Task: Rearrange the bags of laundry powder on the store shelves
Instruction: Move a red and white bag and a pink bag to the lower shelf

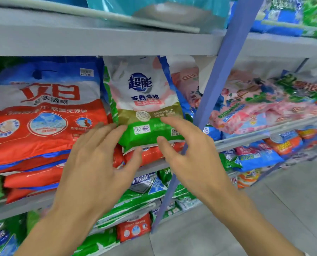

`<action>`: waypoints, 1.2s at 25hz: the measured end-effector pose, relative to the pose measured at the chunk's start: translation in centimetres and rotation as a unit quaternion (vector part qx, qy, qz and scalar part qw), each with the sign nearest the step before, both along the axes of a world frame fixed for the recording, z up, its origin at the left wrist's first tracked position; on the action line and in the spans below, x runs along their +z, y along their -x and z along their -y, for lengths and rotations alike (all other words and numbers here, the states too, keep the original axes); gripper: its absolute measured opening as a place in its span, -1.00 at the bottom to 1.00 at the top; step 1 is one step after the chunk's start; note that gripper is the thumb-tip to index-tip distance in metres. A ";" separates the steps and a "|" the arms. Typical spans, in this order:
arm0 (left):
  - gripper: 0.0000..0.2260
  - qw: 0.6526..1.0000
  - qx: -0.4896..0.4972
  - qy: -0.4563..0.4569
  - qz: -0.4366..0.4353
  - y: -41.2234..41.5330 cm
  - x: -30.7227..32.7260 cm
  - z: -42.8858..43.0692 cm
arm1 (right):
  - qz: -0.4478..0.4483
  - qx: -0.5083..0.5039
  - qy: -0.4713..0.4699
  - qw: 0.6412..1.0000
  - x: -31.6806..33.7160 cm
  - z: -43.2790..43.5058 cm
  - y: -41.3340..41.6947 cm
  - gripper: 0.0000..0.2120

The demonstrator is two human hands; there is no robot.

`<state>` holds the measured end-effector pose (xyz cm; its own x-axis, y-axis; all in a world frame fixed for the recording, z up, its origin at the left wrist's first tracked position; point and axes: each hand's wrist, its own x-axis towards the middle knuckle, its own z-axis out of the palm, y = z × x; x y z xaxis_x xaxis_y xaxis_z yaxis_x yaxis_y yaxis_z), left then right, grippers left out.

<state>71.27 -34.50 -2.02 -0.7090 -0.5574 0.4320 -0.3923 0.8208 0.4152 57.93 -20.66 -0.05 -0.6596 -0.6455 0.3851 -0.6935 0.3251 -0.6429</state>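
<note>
Grey shelving (98, 41) with blue uprights (228, 61) is being viewed from close in, with bagged detergent showing on every level. On the middle shelf (152, 168) a green-and-white bag of laundry powder (144, 100) is leaning upright. Its lower end is resting on a flat red bag (150, 156) and its left side is touching the tall stack of red bags (43, 126). A blue-edged bag (180, 102) is standing just behind it on the right. Pink bags (255, 108) are lying in the neighbouring bay.

Both hands are being held at the bag's lower end.
- The left hand (98, 163) is being kept with its fingers (117, 132) spread, the tips touching the lower left edge and the thumb lying under the bottom seam.
- The right hand (191, 156) is being kept with its fingers (174, 124) spread and loosely bent, the forefinger laid on the gold band and the thumb against the green panel.
- Nothing is being pinched or enclosed by either hand.

Judgement on the step: this one bag is being squared in its slot between the red stack and the blue-edged bag. Whether it is being seated or readied for lifting cannot be told.

Judgement on the next move: even pressure from both sides is being called for, so that the soft, heavy bag is not tipped forward off the shelf lip. If it is to be lifted, a firm two-handed hold under the bottom seam is being called for.
</note>
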 end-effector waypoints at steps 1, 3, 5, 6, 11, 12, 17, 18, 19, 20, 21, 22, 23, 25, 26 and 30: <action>-0.45 1.000 -0.009 -0.011 -0.009 -0.4 0.0 -0.7 | 0.001 -0.007 -0.009 1.000 -0.2 -0.9 -0.5 -0.60; -0.45 0.999 -0.017 -0.032 -0.016 -1.0 0.0 -2.1 | -0.001 -0.027 -0.026 0.999 -0.8 -3.0 -1.4 -0.59; -0.44 0.998 -0.032 -0.050 -0.005 -1.4 -0.3 -3.4 | -0.009 -0.047 -0.038 0.998 -1.6 -5.2 -1.9 -0.58; -0.43 0.998 -0.041 -0.057 0.002 -1.5 -0.5 -4.1 | -0.008 -0.064 -0.042 0.997 -2.0 -6.3 -1.9 -0.57; -0.49 0.996 -0.062 -0.061 -0.002 -0.4 -1.0 -7.8 | 0.010 -0.140 -0.087 0.986 -3.6 -11.0 0.1 -0.52; -0.50 0.996 -0.064 -0.060 -0.003 0.3 -1.2 -8.6 | 0.014 -0.152 -0.093 0.984 -4.1 -11.8 0.8 -0.52; -0.54 0.995 -0.070 -0.066 0.027 5.3 -2.3 -13.1 | 0.049 -0.168 -0.114 0.978 -5.9 -16.2 4.9 -0.51; -0.55 0.995 -0.060 -0.072 0.038 6.5 -2.3 -14.0 | 0.052 -0.168 -0.114 0.978 -6.1 -17.0 6.2 -0.52; -0.57 0.994 -0.050 -0.081 0.048 8.1 -2.3 -15.0 | 0.052 -0.167 -0.112 0.978 -6.2 -18.0 8.0 -0.53; -0.60 0.993 -0.041 -0.095 0.056 9.5 -2.3 -15.8 | 0.052 -0.169 -0.113 0.978 -6.2 -18.9 9.8 -0.53; -0.64 0.992 -0.029 -0.108 0.054 10.9 -2.4 -16.4 | 0.055 -0.166 -0.116 0.978 -6.1 -19.6 11.6 -0.52; -0.67 0.991 -0.013 -0.128 0.046 12.3 -2.4 -16.9 | 0.061 -0.160 -0.121 0.978 -6.0 -20.3 13.5 -0.52; -0.68 0.988 0.002 -0.149 0.033 13.5 -2.5 -17.3 | 0.068 -0.154 -0.119 0.978 -5.8 -21.0 15.2 -0.52; -0.59 0.982 0.043 -0.185 0.011 15.9 -2.5 -18.1 | 0.077 -0.150 -0.102 0.980 -5.3 -22.4 18.5 -0.55; -0.57 0.978 0.057 -0.202 0.005 16.9 -2.3 -18.4 | 0.080 -0.146 -0.093 0.982 -4.9 -22.8 20.1 -0.57; -0.46 0.959 0.077 -0.267 -0.049 20.9 -0.9 -18.9 | 0.104 -0.132 -0.070 0.983 -2.6 -23.2 25.7 -0.53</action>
<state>50.35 -15.60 -2.96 -0.5717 -0.8121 0.1163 -0.4292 0.4169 0.8012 32.26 2.55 -2.66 -0.8667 -0.4777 0.1435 -0.4311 0.5727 -0.6973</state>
